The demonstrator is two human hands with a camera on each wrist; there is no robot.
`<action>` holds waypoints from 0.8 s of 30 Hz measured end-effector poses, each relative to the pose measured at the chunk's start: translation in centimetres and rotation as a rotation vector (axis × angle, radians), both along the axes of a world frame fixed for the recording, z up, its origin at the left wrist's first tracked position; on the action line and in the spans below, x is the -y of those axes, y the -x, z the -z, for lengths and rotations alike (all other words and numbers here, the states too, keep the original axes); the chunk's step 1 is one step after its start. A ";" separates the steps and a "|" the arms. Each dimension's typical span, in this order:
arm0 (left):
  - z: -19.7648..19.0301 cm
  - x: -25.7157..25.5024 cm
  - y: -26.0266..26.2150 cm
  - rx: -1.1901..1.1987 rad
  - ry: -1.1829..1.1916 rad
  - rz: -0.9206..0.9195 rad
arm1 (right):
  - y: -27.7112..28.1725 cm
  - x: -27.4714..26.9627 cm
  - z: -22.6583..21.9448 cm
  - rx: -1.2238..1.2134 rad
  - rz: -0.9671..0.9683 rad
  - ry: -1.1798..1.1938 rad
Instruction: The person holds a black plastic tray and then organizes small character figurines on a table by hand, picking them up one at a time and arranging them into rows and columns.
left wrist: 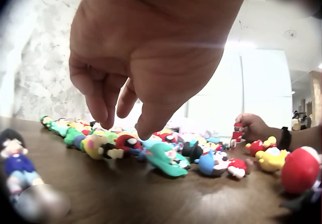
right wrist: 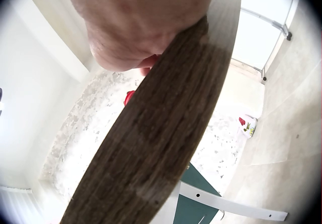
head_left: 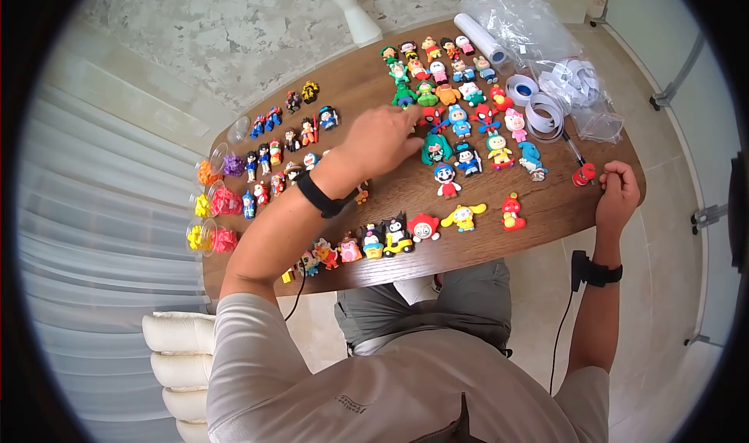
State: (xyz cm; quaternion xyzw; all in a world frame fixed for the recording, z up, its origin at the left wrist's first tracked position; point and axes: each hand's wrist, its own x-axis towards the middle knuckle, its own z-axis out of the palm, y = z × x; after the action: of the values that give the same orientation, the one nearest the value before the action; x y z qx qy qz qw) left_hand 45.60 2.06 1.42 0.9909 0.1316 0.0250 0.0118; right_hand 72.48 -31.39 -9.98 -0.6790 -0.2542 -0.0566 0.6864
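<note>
My left hand (head_left: pixel 382 139) reaches over the rows of small cartoon figurines, near a Spider-Man figurine (head_left: pixel 431 118) and a teal-haired figurine (head_left: pixel 437 150). In the left wrist view, thumb and fingers of this hand (left wrist: pixel 146 53) point down, spread apart, with nothing between them. Under them lie a yellow-haired figurine (left wrist: pixel 94 146) and the red Spider-Man head (left wrist: pixel 128 142). My right hand (head_left: pixel 618 197) rests at the table's right edge, fingers loosely curled, beside a small red cylindrical object (head_left: pixel 583 175). In the right wrist view the table edge partly hides that hand (right wrist: pixel 136 38).
More figurines stand in rows at left and along the front edge (head_left: pixel 398 236). Clear cups with colourful pieces (head_left: pixel 226 201) line the left end. White tape rolls (head_left: pixel 544 118), a white roll (head_left: pixel 481 39) and plastic bags (head_left: pixel 515 22) lie at the back right of the wooden table (head_left: pixel 351 72).
</note>
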 end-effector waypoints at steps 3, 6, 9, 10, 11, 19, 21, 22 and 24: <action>0.2 1.6 -0.7 -0.120 0.048 -0.024 | 0.0 -0.1 -0.2 0.003 -0.002 -0.001; 0.4 2.1 -1.0 -0.133 0.041 0.005 | 0.0 -0.1 0.1 -0.002 -0.001 -0.016; 0.8 1.9 -1.3 -0.121 0.068 0.007 | 0.0 0.0 0.0 -0.001 -0.003 -0.015; 1.0 1.8 -1.3 -0.117 0.082 0.002 | 0.0 0.0 -0.1 0.000 -0.005 -0.012; 1.1 1.7 -1.3 -0.110 0.084 0.007 | 0.1 0.0 -0.2 0.003 -0.002 -0.009; 1.5 1.7 -1.7 -0.100 0.105 0.006 | 0.0 0.1 -0.1 0.012 0.008 0.007; 1.5 1.7 -1.7 -0.100 0.105 -0.001 | 0.0 0.1 -0.1 0.019 0.007 0.011; 1.5 1.7 -1.7 -0.100 0.106 -0.005 | 0.0 0.1 -0.2 0.022 0.007 0.014; 1.8 1.5 -1.6 -0.073 0.109 0.003 | 0.0 0.0 -0.1 0.020 0.007 0.011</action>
State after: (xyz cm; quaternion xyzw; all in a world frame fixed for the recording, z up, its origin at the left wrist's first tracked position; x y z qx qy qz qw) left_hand 47.17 0.54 -0.36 0.9892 0.1318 -0.0185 0.0610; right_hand 72.48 -31.43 -9.84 -0.6831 -0.2589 -0.0644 0.6798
